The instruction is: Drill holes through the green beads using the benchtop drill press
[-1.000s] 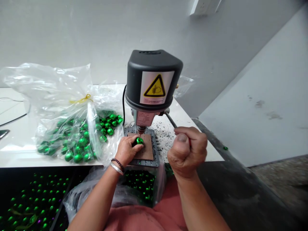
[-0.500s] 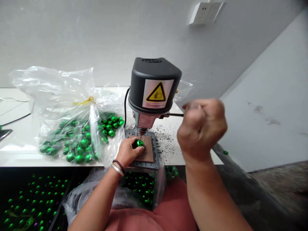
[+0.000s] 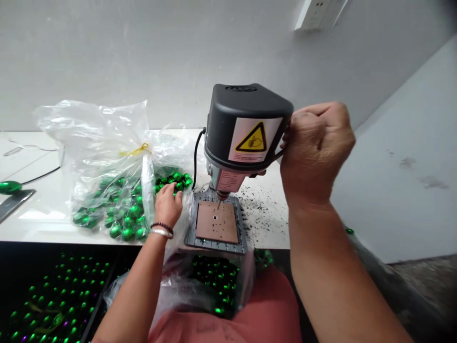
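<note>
My right hand [image 3: 317, 147] is closed around the feed lever [image 3: 280, 154] of a small black bench drill press [image 3: 250, 102], raised beside its motor cover. Below the chuck, a thin drill bit [image 3: 219, 206] points down at a brown board [image 3: 216, 228] with a small hole in it. My left hand [image 3: 168, 205] reaches, fingers stretched out and thumb apart, onto shiny green balls [image 3: 183, 182] at the mouth of a clear plastic bag [image 3: 107, 138]. Its fingertips touch or nearly touch the balls; nothing is visibly gripped.
Dark shavings [image 3: 260, 216] lie scattered on the white table [image 3: 35, 231]. A black cable [image 3: 195, 162] runs behind the drill press. Below the table edge, a plastic-lined container holds many green balls [image 3: 216, 281], and more balls [image 3: 64, 290] fill a dark area at left.
My left hand has left the drill board and moved left to the bagged balls; the green ball it held under the bit is gone from the board. My right hand has risen with the lever.
</note>
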`<state>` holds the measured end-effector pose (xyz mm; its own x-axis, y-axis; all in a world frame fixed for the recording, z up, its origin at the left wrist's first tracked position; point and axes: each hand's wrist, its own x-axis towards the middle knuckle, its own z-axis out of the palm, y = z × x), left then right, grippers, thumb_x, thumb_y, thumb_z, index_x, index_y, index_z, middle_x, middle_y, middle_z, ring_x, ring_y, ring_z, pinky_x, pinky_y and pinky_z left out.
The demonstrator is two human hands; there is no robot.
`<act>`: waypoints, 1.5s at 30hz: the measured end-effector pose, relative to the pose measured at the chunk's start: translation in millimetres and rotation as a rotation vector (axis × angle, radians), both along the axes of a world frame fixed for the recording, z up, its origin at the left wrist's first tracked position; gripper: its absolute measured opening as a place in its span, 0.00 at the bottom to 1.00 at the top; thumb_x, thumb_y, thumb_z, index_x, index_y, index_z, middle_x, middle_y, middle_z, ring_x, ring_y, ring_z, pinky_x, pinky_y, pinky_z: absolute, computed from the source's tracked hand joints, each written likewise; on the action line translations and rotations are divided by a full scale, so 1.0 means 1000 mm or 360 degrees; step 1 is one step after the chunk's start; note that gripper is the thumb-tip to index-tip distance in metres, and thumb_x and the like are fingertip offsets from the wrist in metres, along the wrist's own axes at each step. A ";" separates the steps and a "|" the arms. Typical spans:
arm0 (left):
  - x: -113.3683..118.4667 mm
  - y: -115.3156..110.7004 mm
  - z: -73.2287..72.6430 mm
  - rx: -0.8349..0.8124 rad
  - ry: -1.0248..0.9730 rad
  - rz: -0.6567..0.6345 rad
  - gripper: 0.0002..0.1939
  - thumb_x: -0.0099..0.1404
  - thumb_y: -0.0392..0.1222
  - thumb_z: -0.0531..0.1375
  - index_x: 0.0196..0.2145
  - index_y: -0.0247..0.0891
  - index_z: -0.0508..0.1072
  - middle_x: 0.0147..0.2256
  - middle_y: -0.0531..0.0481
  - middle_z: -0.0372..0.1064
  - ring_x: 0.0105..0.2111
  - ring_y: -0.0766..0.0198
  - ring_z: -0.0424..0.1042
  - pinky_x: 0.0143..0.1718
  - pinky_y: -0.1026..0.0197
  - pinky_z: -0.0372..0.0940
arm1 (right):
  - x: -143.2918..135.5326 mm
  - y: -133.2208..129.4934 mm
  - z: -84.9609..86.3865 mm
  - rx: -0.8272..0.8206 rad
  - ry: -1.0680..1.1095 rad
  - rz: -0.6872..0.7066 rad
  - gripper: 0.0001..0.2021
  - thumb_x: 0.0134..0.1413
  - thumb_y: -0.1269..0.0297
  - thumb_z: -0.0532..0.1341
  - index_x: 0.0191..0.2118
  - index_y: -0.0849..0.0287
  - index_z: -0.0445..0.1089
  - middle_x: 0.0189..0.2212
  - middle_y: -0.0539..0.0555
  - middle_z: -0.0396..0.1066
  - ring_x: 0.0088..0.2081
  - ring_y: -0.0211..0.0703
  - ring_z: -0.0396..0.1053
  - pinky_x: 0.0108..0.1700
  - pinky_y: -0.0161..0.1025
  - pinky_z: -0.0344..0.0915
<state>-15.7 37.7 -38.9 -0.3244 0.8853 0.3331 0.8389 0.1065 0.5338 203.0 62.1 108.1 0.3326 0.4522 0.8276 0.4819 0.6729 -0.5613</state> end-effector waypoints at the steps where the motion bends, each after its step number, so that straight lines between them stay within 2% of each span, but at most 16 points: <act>1: -0.005 0.010 -0.003 -0.0041 0.0086 0.0079 0.22 0.61 0.39 0.52 0.52 0.26 0.66 0.52 0.32 0.63 0.55 0.50 0.59 0.55 0.51 0.56 | 0.000 0.000 0.000 -0.0003 0.0004 0.0019 0.08 0.53 0.66 0.49 0.26 0.61 0.60 0.21 0.45 0.58 0.24 0.26 0.56 0.32 0.31 0.57; 5: -0.013 0.031 -0.014 -0.0334 0.0395 0.0138 0.26 0.59 0.42 0.54 0.55 0.32 0.62 0.54 0.34 0.60 0.52 0.43 0.60 0.51 0.44 0.57 | 0.000 0.000 0.000 0.0004 0.0051 0.0076 0.07 0.52 0.66 0.51 0.27 0.62 0.59 0.21 0.46 0.58 0.25 0.28 0.57 0.31 0.32 0.58; 7: -0.012 0.031 -0.018 -0.0422 0.0554 0.0137 0.25 0.58 0.42 0.54 0.53 0.35 0.64 0.51 0.34 0.62 0.48 0.41 0.63 0.47 0.43 0.58 | 0.000 -0.001 -0.001 0.0008 0.0056 0.0082 0.06 0.52 0.66 0.50 0.27 0.61 0.59 0.22 0.47 0.58 0.25 0.28 0.57 0.31 0.32 0.58; 10: -0.009 0.026 -0.022 -0.0441 0.0675 0.0063 0.24 0.58 0.36 0.52 0.53 0.34 0.64 0.48 0.34 0.64 0.45 0.44 0.66 0.45 0.46 0.59 | -0.001 0.000 -0.003 0.0004 0.0060 0.0087 0.06 0.53 0.67 0.50 0.27 0.61 0.59 0.23 0.47 0.59 0.26 0.28 0.57 0.31 0.31 0.58; 14: -0.007 0.021 -0.023 -0.0411 0.0623 -0.0137 0.23 0.59 0.30 0.49 0.53 0.34 0.64 0.49 0.36 0.64 0.45 0.49 0.68 0.46 0.49 0.60 | -0.001 0.000 -0.004 -0.0002 0.0099 0.0102 0.06 0.52 0.66 0.50 0.27 0.61 0.58 0.22 0.47 0.58 0.26 0.29 0.57 0.31 0.31 0.58; 20: -0.002 0.010 -0.022 -0.0311 0.0482 -0.0329 0.22 0.62 0.34 0.51 0.55 0.34 0.60 0.55 0.36 0.58 0.54 0.56 0.62 0.51 0.58 0.60 | -0.001 -0.003 -0.004 0.0002 0.0080 0.0102 0.07 0.53 0.64 0.50 0.28 0.61 0.58 0.23 0.48 0.59 0.26 0.29 0.57 0.32 0.32 0.58; 22: 0.002 0.005 -0.022 -0.0382 0.0469 -0.0370 0.21 0.62 0.33 0.49 0.54 0.33 0.60 0.53 0.35 0.60 0.52 0.55 0.65 0.50 0.57 0.62 | -0.001 -0.004 -0.005 -0.0005 0.0083 0.0102 0.08 0.53 0.63 0.50 0.28 0.61 0.58 0.23 0.48 0.59 0.26 0.29 0.58 0.32 0.32 0.58; 25: 0.006 0.003 -0.021 -0.0483 0.0412 -0.0307 0.21 0.62 0.33 0.49 0.53 0.32 0.61 0.50 0.34 0.63 0.47 0.53 0.68 0.46 0.54 0.63 | -0.001 -0.004 -0.005 0.0007 0.0081 0.0090 0.08 0.53 0.63 0.50 0.28 0.60 0.58 0.23 0.47 0.60 0.27 0.29 0.57 0.32 0.32 0.58; 28: 0.007 0.003 -0.016 -0.0319 0.0076 -0.0226 0.20 0.59 0.35 0.53 0.51 0.33 0.63 0.49 0.35 0.64 0.46 0.53 0.68 0.45 0.54 0.64 | 0.000 -0.004 -0.007 0.0016 0.0063 0.0087 0.08 0.54 0.63 0.49 0.29 0.60 0.58 0.23 0.47 0.59 0.27 0.29 0.58 0.33 0.33 0.59; 31: 0.006 -0.003 -0.004 -0.0137 -0.0799 -0.0208 0.22 0.57 0.42 0.56 0.49 0.35 0.63 0.38 0.43 0.69 0.38 0.58 0.71 0.36 0.58 0.65 | 0.001 -0.005 -0.008 0.0011 0.0030 0.0084 0.08 0.55 0.62 0.49 0.29 0.60 0.58 0.23 0.47 0.59 0.27 0.29 0.58 0.34 0.32 0.59; 34: 0.009 -0.017 0.011 -0.0118 -0.1759 -0.0434 0.26 0.53 0.43 0.59 0.49 0.36 0.63 0.30 0.50 0.67 0.31 0.63 0.71 0.27 0.64 0.62 | 0.001 -0.005 -0.009 0.0034 -0.0007 0.0078 0.08 0.56 0.62 0.48 0.30 0.60 0.57 0.24 0.47 0.58 0.27 0.28 0.59 0.35 0.32 0.59; 36: 0.012 -0.028 0.019 -0.0168 -0.2118 -0.0559 0.27 0.51 0.41 0.61 0.49 0.36 0.64 0.26 0.53 0.65 0.31 0.63 0.71 0.27 0.65 0.61 | 0.001 -0.005 -0.009 0.0057 -0.0013 0.0080 0.08 0.56 0.63 0.48 0.30 0.61 0.57 0.24 0.47 0.57 0.27 0.28 0.58 0.34 0.32 0.59; 38: 0.017 -0.035 0.023 -0.0239 -0.2307 -0.0621 0.27 0.50 0.40 0.61 0.49 0.37 0.64 0.23 0.54 0.63 0.30 0.63 0.70 0.27 0.65 0.61 | 0.000 -0.006 -0.009 0.0073 0.0004 0.0088 0.08 0.56 0.62 0.48 0.30 0.61 0.56 0.24 0.47 0.57 0.27 0.28 0.57 0.34 0.32 0.58; 41: 0.025 -0.039 0.022 -0.0344 -0.2396 -0.0642 0.27 0.50 0.42 0.62 0.49 0.36 0.64 0.21 0.55 0.62 0.29 0.64 0.70 0.25 0.66 0.60 | -0.001 -0.007 -0.008 0.0050 0.0017 0.0085 0.08 0.57 0.62 0.49 0.30 0.60 0.56 0.24 0.46 0.56 0.26 0.27 0.56 0.33 0.31 0.58; 43: 0.032 -0.039 0.019 -0.0420 -0.2308 -0.0585 0.27 0.49 0.44 0.63 0.47 0.35 0.64 0.23 0.53 0.64 0.28 0.65 0.70 0.25 0.66 0.60 | -0.001 -0.009 -0.008 0.0020 0.0003 0.0072 0.08 0.57 0.62 0.49 0.30 0.60 0.55 0.24 0.46 0.56 0.26 0.27 0.56 0.33 0.30 0.58; 45: 0.038 -0.038 0.015 -0.0467 -0.2061 -0.0530 0.25 0.49 0.45 0.64 0.44 0.34 0.66 0.27 0.52 0.68 0.27 0.66 0.70 0.24 0.67 0.60 | -0.001 -0.010 -0.007 0.0002 -0.0004 0.0062 0.08 0.58 0.62 0.48 0.30 0.60 0.55 0.24 0.46 0.56 0.26 0.27 0.55 0.33 0.30 0.58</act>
<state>22.4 0.1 -24.3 -0.0172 0.9669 -0.2545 -0.2306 0.2438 0.9420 202.2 51.9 101.0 0.3125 0.4635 0.8292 0.4569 0.6919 -0.5590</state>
